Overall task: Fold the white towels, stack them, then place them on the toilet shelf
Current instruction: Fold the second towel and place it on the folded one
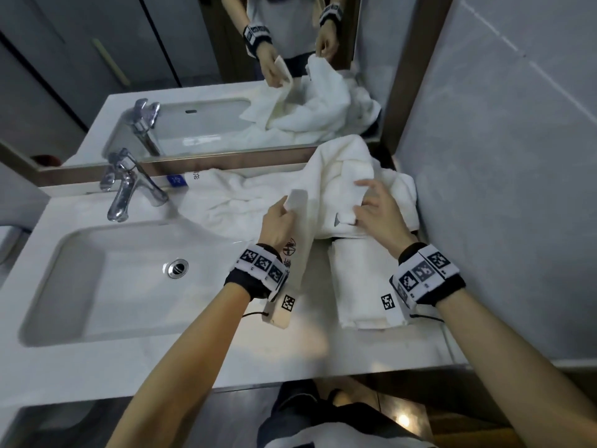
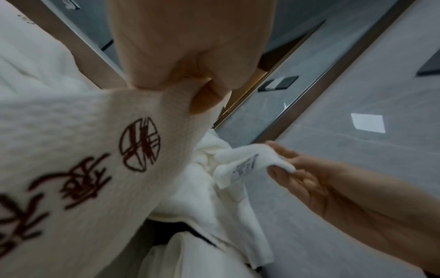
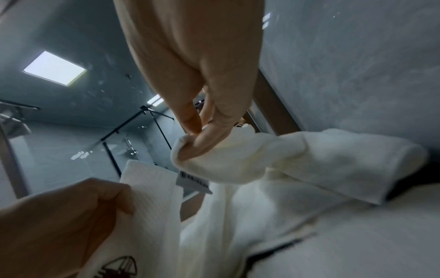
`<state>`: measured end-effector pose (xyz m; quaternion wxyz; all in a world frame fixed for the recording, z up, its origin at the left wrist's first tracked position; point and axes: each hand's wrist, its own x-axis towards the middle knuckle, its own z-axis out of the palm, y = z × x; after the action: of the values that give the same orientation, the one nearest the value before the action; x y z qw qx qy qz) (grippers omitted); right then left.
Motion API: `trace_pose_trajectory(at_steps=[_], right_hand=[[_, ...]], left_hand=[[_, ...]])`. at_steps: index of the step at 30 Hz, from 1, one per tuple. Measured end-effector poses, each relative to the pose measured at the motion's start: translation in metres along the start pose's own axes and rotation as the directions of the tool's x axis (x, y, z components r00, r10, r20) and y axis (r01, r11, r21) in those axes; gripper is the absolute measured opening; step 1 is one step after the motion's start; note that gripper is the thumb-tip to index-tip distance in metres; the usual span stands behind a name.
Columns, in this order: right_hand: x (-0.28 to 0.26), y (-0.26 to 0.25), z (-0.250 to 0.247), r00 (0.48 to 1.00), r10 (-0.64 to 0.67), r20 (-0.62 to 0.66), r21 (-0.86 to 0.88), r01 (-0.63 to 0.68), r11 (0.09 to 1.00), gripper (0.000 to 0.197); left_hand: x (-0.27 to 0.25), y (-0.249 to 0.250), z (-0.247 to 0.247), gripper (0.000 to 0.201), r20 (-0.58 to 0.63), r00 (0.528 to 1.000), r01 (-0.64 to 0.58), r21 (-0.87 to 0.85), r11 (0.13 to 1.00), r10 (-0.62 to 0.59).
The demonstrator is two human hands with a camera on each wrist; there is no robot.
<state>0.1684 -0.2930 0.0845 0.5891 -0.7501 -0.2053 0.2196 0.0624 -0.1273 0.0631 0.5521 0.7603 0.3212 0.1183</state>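
Head view is showing both hands lifting one towel (image 1: 326, 195) off the counter (image 1: 226, 357), beside the sink (image 1: 97, 279). The left hand (image 1: 277, 221) is pinching a corner, the embroidered end hanging below it; the right hand (image 1: 378, 215) is pinching the corner with the label. A folded towel (image 1: 358, 286) is already lying on the counter under the right wrist, another crumpled towel (image 1: 223, 202) behind. I'd say the corners are being found for the first fold; next they need spreading apart and the cloth pulled taut. The left wrist view is giving the brown embroidery (image 2: 140, 144) sharply, partly hidden from the head camera. The toilet shelf isn't showing anywhere.
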Motion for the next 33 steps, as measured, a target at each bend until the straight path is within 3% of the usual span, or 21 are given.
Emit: trace_pose_trajectory(at_steps=[4,8,11,16,20,24,26,29,33], right_hand=[[0.003,-0.026,0.012,0.982,-0.081,0.17,-0.057,0.092,0.994,0.033],[0.005,-0.048,0.019,0.951,-0.201,0.235,-0.202,0.25,0.947,0.023],[0.013,-0.063,0.025,0.906,-0.33,0.265,-0.369,0.411,0.833,0.005],[0.03,-0.099,0.029,0.793,-0.507,0.339,-0.525,0.606,0.597,0.012],[0.045,-0.146,0.029,0.811,-0.537,0.232,-0.283,0.584,0.761,0.013],[0.055,-0.172,0.037,0.8,-0.57,0.188,-0.093,0.592,0.8,0.008],[0.06,-0.164,0.044,0.837,-0.504,0.212,-0.069,0.527,0.847,0.004],[0.069,-0.138,0.058,0.902,-0.346,0.259,-0.092,0.38,0.92,0.016],[0.077,-0.109,0.069,0.942,-0.249,0.225,-0.097,0.276,0.956,0.017]], left_hand=[[-0.006,0.005,-0.005,0.023,-0.039,0.997,-0.071,0.028,0.997,0.072],[-0.003,0.018,-0.025,0.024,-0.162,0.963,-0.209,0.045,0.977,0.214],[0.004,0.034,-0.048,0.026,-0.201,0.953,-0.24,-0.053,0.969,0.225],[0.008,0.078,-0.093,0.025,-0.234,0.947,-0.263,-0.169,0.95,0.221],[0.01,0.114,-0.118,0.029,-0.244,0.932,-0.334,-0.284,0.899,0.269],[0.009,0.119,-0.113,0.027,-0.129,0.952,-0.306,-0.315,0.899,0.279],[0.009,0.108,-0.103,0.027,-0.061,0.97,-0.241,-0.341,0.909,0.234],[0.011,0.084,-0.085,0.028,0.011,0.983,-0.165,-0.383,0.909,0.184],[0.016,0.059,-0.064,0.033,0.075,0.983,-0.116,-0.461,0.88,0.168]])
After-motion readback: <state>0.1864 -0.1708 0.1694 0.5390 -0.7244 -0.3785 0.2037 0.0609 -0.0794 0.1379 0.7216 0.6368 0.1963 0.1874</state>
